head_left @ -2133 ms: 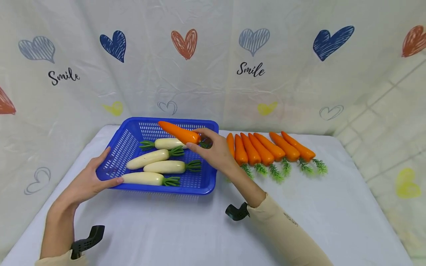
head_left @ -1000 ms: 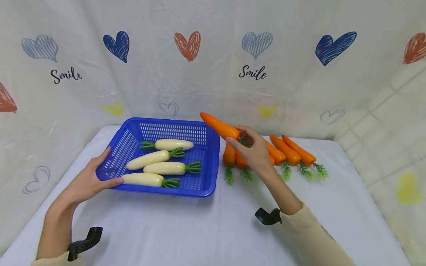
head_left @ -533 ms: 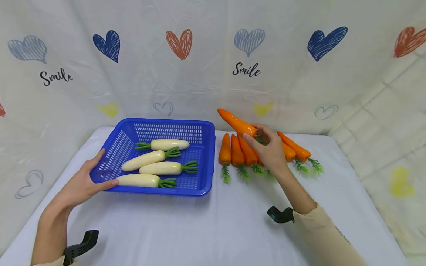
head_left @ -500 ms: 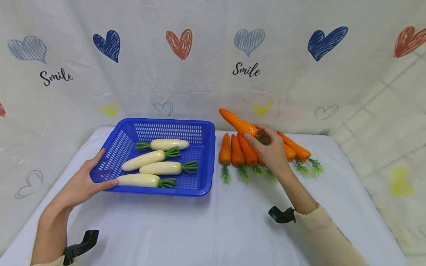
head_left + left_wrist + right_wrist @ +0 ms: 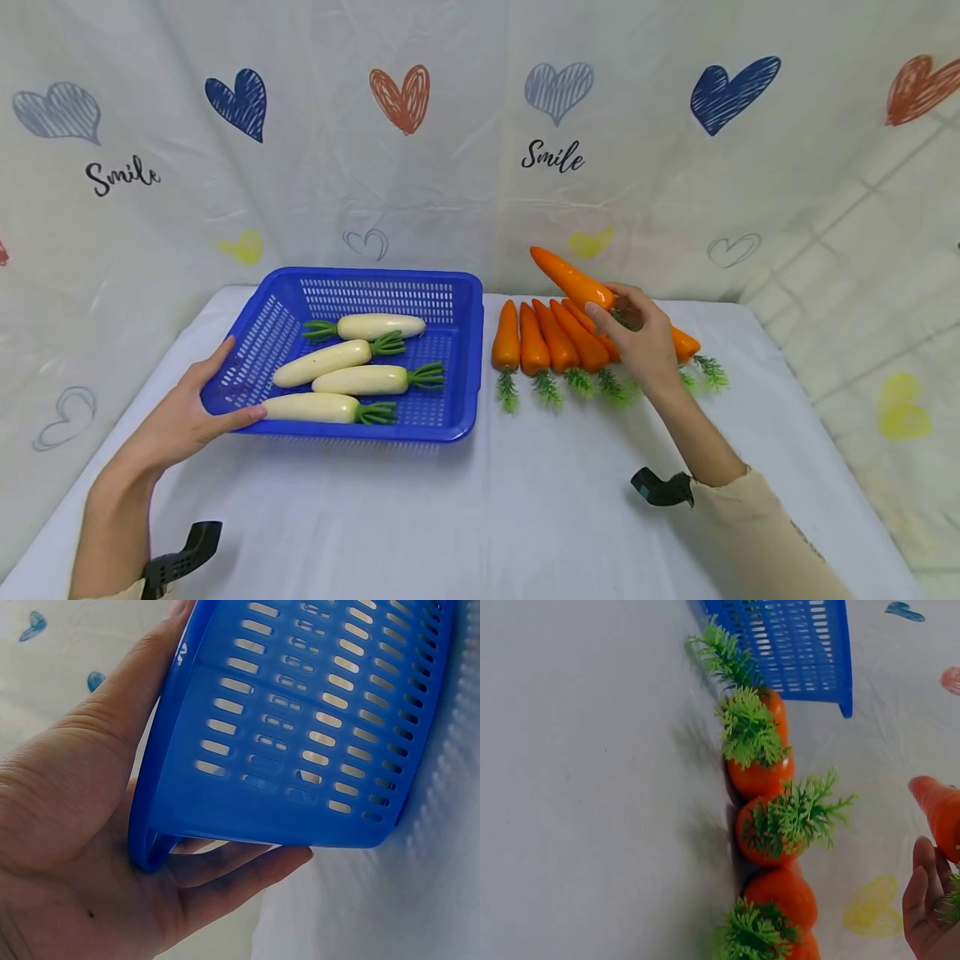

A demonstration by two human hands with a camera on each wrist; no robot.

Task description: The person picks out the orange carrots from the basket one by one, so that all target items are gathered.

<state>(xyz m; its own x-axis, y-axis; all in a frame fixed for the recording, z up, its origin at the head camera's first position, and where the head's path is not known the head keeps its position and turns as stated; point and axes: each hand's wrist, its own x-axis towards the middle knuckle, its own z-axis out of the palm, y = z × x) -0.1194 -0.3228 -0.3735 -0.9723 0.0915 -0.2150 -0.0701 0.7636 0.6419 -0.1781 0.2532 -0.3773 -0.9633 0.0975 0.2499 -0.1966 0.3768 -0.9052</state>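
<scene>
My left hand (image 5: 180, 417) holds the near left corner of a blue plastic basket (image 5: 468, 367). In the left wrist view its thumb lies along the basket's rim (image 5: 169, 712), with the fingers around the corner. Several white radishes (image 5: 360, 380) with green stems lie inside. My right hand (image 5: 641, 337) pinches an orange carrot (image 5: 572, 279) by its thick, leafy end. That carrot is raised above a row of carrots (image 5: 556, 337), its tip up and to the left. Its leaves are partly hidden by the hand. The right wrist view catches the held carrot (image 5: 941, 814) at the edge.
The carrots in the row lie side by side right of the basket, leaves toward me; my right hand hides some of them. A white cloth (image 5: 480, 517) covers the table. Behind it hangs a pale curtain (image 5: 465, 192) printed with hearts.
My right hand has carried the carrot from above the basket rightward to over the row of carrots. My left hand stays on the basket, and the radishes lie as before.
</scene>
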